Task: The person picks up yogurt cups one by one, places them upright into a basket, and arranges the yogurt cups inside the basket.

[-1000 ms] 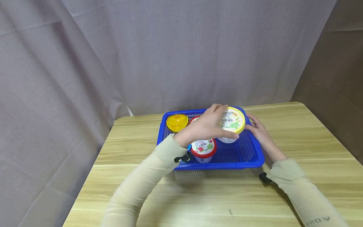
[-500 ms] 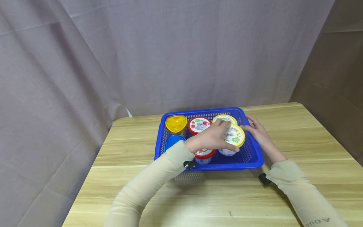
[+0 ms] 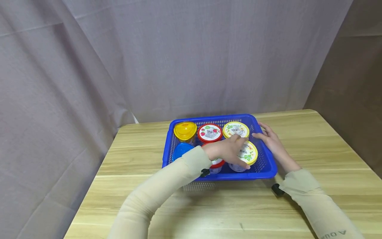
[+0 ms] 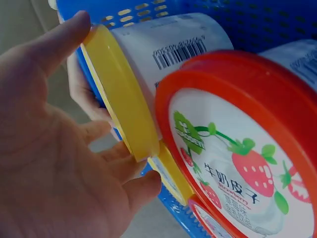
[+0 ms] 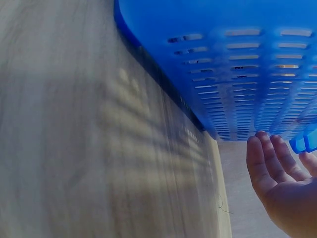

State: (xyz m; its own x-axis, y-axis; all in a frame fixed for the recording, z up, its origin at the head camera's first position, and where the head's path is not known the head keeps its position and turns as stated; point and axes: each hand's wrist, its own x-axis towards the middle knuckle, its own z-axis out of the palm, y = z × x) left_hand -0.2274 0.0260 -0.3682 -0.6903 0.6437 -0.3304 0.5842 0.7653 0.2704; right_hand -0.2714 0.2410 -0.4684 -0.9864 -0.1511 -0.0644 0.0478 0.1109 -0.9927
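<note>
A blue plastic basket [image 3: 179,175] stands on the table with several lidded cups inside. My left hand [image 3: 229,151] holds a yellow-lidded cup [image 3: 249,154] by its lid at the basket's front right, thumb on one side and fingers on the other. In the left wrist view, the thumb touches one edge of the yellow lid [image 4: 119,94] and fingertips meet the opposite edge. My right hand [image 3: 276,146] holds the basket's right end, thumb over the rim and fingers along the outside wall, as the right wrist view partly shows.
Another yellow-lidded cup [image 3: 235,127] and a red-lidded cup [image 3: 210,132] stand at the back, beside a yellow-topped container [image 3: 185,130]. A second red-lidded cup [image 4: 237,163] and a blue-topped container [image 3: 181,150] sit in front. Grey curtain [image 3: 191,59] hangs behind the wooden table [image 3: 125,149].
My left hand has lowered the yellow-lidded cup toward the front right of the basket, uncovering the yellow-lidded cup behind it. My right hand stays at the basket's right end.
</note>
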